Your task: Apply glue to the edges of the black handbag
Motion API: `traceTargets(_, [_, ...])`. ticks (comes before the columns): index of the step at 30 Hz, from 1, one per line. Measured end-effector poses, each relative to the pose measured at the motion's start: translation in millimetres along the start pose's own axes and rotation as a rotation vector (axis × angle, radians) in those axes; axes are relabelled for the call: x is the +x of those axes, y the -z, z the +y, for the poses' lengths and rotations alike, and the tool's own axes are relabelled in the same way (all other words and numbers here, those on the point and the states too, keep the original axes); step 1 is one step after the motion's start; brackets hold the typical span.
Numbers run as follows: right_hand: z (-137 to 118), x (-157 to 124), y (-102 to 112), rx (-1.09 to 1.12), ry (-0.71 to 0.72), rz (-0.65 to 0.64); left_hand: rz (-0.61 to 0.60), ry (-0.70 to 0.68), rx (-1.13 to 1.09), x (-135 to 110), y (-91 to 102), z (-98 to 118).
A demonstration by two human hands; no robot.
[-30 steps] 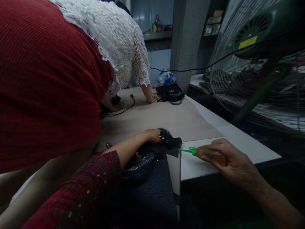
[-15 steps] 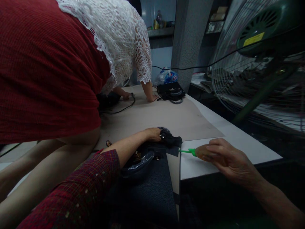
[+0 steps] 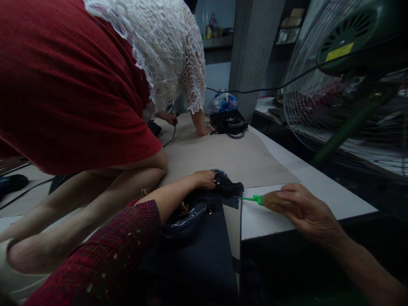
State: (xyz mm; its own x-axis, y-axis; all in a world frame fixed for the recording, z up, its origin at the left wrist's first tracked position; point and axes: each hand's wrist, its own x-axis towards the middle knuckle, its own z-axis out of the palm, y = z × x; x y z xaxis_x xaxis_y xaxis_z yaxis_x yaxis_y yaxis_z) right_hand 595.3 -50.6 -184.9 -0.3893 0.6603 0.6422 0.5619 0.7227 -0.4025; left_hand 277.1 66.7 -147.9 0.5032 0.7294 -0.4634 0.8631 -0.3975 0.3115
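Note:
A dark blue-black handbag (image 3: 200,246) lies in front of me on the table, its curved handle (image 3: 188,222) wrapped in clear plastic. My left hand (image 3: 205,179) reaches over it and grips a crumpled black piece (image 3: 228,185) at the bag's far end; my fingertips are partly hidden there. In my right hand (image 3: 299,206) is a small amber squeeze bottle (image 3: 273,201) with a green nozzle. The nozzle's thin tip points left and meets the edge of a flat dark strip (image 3: 231,201) beside the bag.
A co-worker in a red skirt (image 3: 105,110) and white lace top kneels on the table at left, holding a black cord (image 3: 174,134). Another black handbag (image 3: 228,121) lies farther back. Beige sheet (image 3: 223,157) covers the table. A large fan (image 3: 347,85) stands at right.
The co-worker has shifted to the right, bringing a knee nearer my left arm and a shoe into view, and has lifted the cord. My hands have barely moved.

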Motion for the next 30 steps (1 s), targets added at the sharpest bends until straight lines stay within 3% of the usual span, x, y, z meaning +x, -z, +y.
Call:
traceTargets(5, [8, -4, -3, -0.038, -0.018, 0.020, -0.003, 0.000, 0.007, -3, 1.2, 2])
traceTargets(11, [3, 1, 2, -0.025, -0.025, -0.026, -0.005, -0.004, 0.024, -2, 2.3, 2])
traceTargets(22, [-1, 1, 1, -0.004, -0.051, 0.007, 0.018, -0.006, 0.025, -2, 0.6, 1])
traceTargets(30, [-8, -11, 5, 0.079, -0.015, -0.117, 0.015, -0.018, 0.019, -4, 1.4, 2])
